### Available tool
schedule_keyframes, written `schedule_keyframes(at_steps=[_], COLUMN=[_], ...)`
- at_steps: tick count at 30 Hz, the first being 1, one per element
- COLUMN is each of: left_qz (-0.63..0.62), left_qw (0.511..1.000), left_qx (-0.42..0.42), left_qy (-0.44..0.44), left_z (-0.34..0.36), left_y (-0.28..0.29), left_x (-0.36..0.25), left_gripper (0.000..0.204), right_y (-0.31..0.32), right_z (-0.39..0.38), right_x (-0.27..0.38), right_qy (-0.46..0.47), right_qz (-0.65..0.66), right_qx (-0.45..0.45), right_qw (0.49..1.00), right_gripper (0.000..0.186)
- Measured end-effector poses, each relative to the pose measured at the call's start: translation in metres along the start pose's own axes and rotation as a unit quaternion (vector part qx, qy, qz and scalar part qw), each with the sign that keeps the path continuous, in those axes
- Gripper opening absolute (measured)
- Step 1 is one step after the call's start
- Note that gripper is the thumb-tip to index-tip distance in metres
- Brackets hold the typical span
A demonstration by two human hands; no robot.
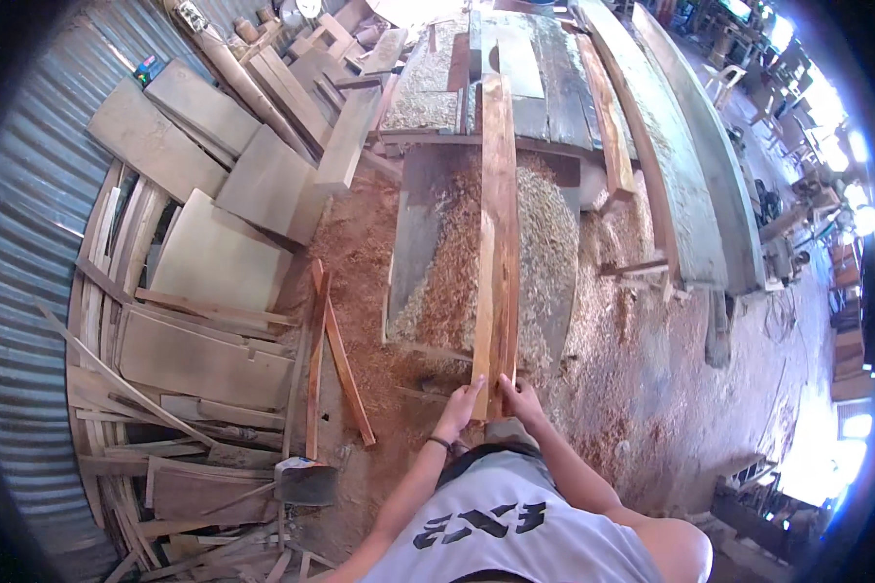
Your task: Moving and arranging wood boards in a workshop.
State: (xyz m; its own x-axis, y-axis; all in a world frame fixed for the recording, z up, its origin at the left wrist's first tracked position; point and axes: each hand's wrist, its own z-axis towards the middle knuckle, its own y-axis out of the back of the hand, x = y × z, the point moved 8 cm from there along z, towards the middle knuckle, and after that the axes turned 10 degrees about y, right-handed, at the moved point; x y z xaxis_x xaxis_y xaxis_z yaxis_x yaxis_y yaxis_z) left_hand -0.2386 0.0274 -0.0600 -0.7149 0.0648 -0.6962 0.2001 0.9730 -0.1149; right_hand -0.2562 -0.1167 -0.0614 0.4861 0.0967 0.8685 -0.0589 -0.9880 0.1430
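Observation:
A long reddish wooden board (499, 165) runs from my body away over a shavings-covered metal sheet (428, 194), its far end lying over the workbench (564, 97). A lighter strip (486, 282) runs along its left side near me; I cannot tell if it is separate. My left hand (462, 406) grips the board's near end on the left. My right hand (515, 396) grips it on the right, thumb along the wood.
Stacked panels (199, 369) and offcuts lean by a corrugated wall (24, 291) at left. Two crossed sticks (350, 398) and a shovel-like object (306, 486) lie on the shavings-strewn floor (612, 389). Long planks (690, 194) rest on supports at right, with clutter and bright openings beyond.

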Motion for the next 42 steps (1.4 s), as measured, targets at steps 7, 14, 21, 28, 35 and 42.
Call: schedule_keyframes(at_steps=[7,14,21,28,35,42], left_qz=[-0.136,-0.215,-0.212,-0.41,-0.254,0.337], left_qw=[0.959,0.896,0.876,0.789,0.913,0.87], left_qx=[0.248,0.348,0.383,0.458,0.296,-0.303], left_qy=[0.014,-0.169,-0.202,-0.013,0.122,-0.196], left_z=[-0.173,-0.249,-0.26,-0.216,-0.086,-0.027], left_y=[-0.03,-0.071,-0.088,-0.103,-0.037,0.099], left_x=[-0.076,-0.222,-0.24,-0.177,0.012,0.06], left_gripper=[0.053,0.07,0.067,0.062,0.059,0.071], right_y=[0.003,0.024,0.023,0.059,0.055,0.034], right_z=[-0.109,-0.137,-0.153,-0.131,-0.165,-0.176], right_x=[-0.042,-0.03,-0.003,-0.044,-0.019,-0.064], right_qy=[-0.086,-0.05,-0.025,0.003,-0.045,-0.001], right_qz=[0.299,0.369,0.335,0.208,0.558,0.505], right_qx=[0.044,0.039,0.083,0.044,0.139,0.031], right_qw=[0.949,0.927,0.938,0.977,0.816,0.863], right_gripper=[0.029,0.031,0.026,0.028,0.032,0.044])
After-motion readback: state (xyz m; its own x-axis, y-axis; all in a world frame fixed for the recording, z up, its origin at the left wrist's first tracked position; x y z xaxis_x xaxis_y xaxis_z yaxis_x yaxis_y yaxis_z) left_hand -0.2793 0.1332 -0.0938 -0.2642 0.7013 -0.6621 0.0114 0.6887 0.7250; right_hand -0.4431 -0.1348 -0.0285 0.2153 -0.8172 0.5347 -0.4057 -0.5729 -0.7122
